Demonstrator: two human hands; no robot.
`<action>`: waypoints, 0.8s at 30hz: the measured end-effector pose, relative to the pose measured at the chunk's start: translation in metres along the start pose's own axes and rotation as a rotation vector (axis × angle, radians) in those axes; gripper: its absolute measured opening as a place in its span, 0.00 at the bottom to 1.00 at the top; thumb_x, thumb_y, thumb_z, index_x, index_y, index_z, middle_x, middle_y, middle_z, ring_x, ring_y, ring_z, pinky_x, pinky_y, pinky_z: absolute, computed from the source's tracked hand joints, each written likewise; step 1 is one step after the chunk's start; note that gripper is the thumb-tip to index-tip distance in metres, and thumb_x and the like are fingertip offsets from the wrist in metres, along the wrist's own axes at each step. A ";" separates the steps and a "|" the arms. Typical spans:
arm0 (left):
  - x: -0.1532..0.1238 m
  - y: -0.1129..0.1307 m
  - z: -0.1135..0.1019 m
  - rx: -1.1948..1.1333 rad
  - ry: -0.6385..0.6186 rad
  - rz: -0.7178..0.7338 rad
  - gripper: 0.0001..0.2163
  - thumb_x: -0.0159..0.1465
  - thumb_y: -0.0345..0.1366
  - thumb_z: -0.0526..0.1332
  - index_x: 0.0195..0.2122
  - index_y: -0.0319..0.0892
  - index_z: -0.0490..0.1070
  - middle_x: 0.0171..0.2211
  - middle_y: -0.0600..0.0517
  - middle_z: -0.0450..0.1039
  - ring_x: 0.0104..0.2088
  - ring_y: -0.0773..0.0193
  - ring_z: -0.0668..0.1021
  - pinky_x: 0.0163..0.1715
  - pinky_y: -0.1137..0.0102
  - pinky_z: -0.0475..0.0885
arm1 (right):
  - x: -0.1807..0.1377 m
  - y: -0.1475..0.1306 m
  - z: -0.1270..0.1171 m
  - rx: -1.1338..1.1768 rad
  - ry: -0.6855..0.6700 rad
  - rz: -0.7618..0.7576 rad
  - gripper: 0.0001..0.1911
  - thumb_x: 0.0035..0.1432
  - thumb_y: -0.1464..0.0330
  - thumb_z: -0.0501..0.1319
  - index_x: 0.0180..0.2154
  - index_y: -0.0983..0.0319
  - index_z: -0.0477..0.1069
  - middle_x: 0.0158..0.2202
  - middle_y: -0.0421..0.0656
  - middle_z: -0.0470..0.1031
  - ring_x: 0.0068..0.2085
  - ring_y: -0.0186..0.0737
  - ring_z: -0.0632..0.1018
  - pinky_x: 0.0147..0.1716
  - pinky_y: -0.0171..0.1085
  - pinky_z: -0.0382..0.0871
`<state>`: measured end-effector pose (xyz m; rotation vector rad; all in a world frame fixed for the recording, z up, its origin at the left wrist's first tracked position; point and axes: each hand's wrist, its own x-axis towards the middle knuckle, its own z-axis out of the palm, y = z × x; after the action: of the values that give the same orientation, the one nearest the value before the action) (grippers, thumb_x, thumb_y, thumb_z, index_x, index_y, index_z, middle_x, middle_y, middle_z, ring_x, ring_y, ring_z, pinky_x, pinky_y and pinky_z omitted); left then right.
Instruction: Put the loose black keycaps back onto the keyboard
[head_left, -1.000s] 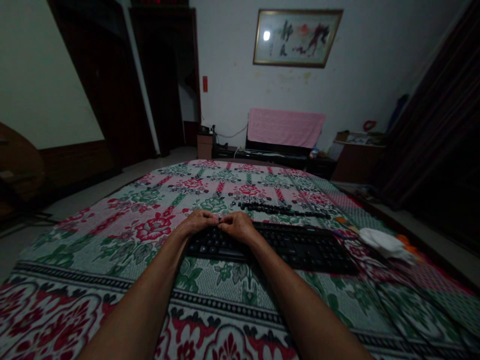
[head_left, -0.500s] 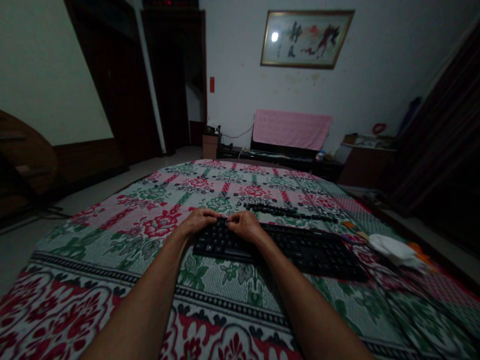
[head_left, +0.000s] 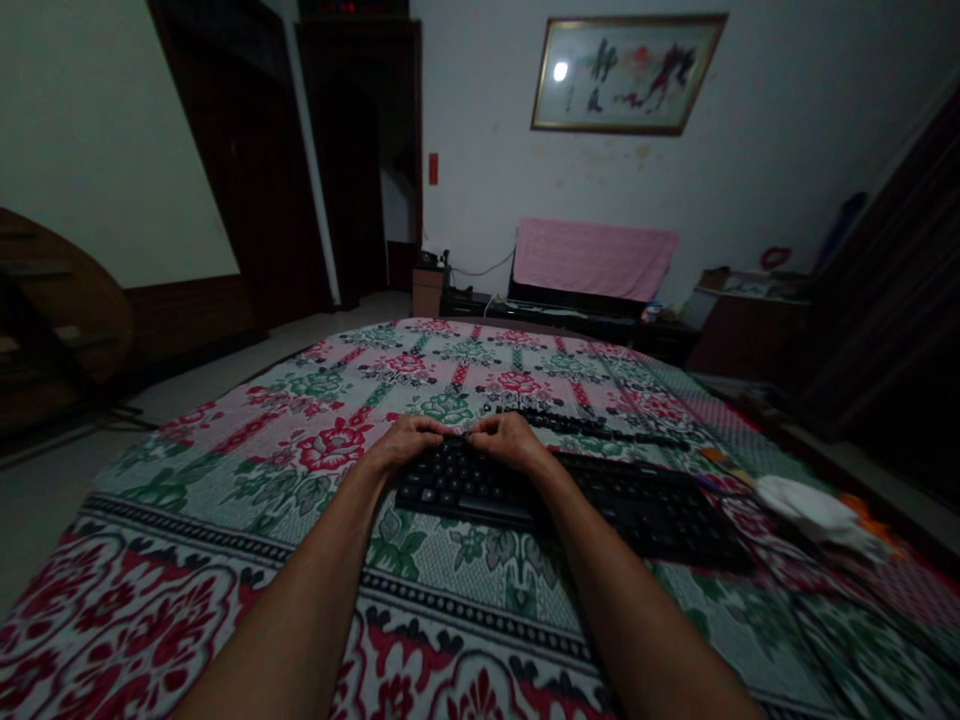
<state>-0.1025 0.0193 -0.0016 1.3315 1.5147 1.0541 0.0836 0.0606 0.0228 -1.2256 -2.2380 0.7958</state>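
A black keyboard [head_left: 652, 510] lies on the patterned bedspread in front of me. My left hand [head_left: 409, 442] is at its far left corner, thumb and fingertips pinched together. Close beside it, my right hand [head_left: 511, 440] also pinches at the top edge of the keys. The two sets of fingertips nearly meet; whatever small dark piece is between them is too small to make out. My right forearm crosses over the keyboard and hides part of its middle. Just beyond the keyboard, several small black pieces that look like loose keycaps [head_left: 577, 424] lie in a long row.
Right of the keyboard are a crumpled white cloth or bag [head_left: 814, 510], an orange item [head_left: 862, 515] and dark cables [head_left: 825, 640]. The bedspread [head_left: 255, 480] is red, green and white. A pink towel [head_left: 596, 258] drapes over a screen-like object by the far wall.
The view has shifted slightly, so everything sits a little further right. Both hands stay at the keyboard's far left corner, with fingers still pinched close together.
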 end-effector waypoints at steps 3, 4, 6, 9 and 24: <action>0.001 0.000 -0.001 0.029 -0.002 0.009 0.14 0.46 0.32 0.59 0.34 0.39 0.75 0.26 0.54 0.75 0.26 0.68 0.71 0.28 0.73 0.63 | 0.000 0.002 0.001 0.038 -0.008 -0.024 0.12 0.45 0.65 0.58 0.29 0.65 0.76 0.24 0.39 0.74 0.25 0.30 0.69 0.22 0.27 0.57; 0.001 0.000 -0.002 0.044 -0.001 0.019 0.14 0.45 0.31 0.59 0.34 0.39 0.75 0.27 0.53 0.75 0.27 0.67 0.72 0.28 0.73 0.64 | -0.001 0.003 0.001 0.029 -0.017 -0.043 0.11 0.44 0.66 0.58 0.29 0.65 0.75 0.23 0.38 0.73 0.24 0.30 0.69 0.22 0.27 0.57; 0.001 0.001 -0.002 0.056 -0.005 0.035 0.14 0.45 0.31 0.58 0.34 0.39 0.75 0.29 0.52 0.75 0.29 0.66 0.72 0.30 0.72 0.64 | -0.002 0.005 0.003 0.000 -0.038 -0.075 0.11 0.44 0.65 0.58 0.29 0.64 0.75 0.21 0.37 0.72 0.23 0.29 0.67 0.21 0.27 0.56; 0.000 0.002 -0.001 0.032 -0.012 0.037 0.15 0.45 0.31 0.58 0.35 0.38 0.75 0.30 0.51 0.76 0.29 0.65 0.73 0.31 0.71 0.65 | -0.001 0.006 0.006 -0.052 -0.061 -0.099 0.11 0.44 0.65 0.58 0.28 0.64 0.75 0.20 0.37 0.71 0.21 0.28 0.66 0.20 0.28 0.54; 0.003 0.004 0.001 0.081 -0.118 0.050 0.17 0.44 0.36 0.63 0.37 0.41 0.75 0.32 0.53 0.76 0.33 0.63 0.74 0.34 0.72 0.65 | -0.002 -0.007 0.004 -0.197 -0.080 -0.055 0.11 0.44 0.64 0.59 0.30 0.60 0.76 0.25 0.38 0.75 0.28 0.32 0.73 0.23 0.28 0.57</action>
<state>-0.1007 0.0228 0.0016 1.4686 1.4555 0.9369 0.0782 0.0547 0.0240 -1.2327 -2.4526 0.6258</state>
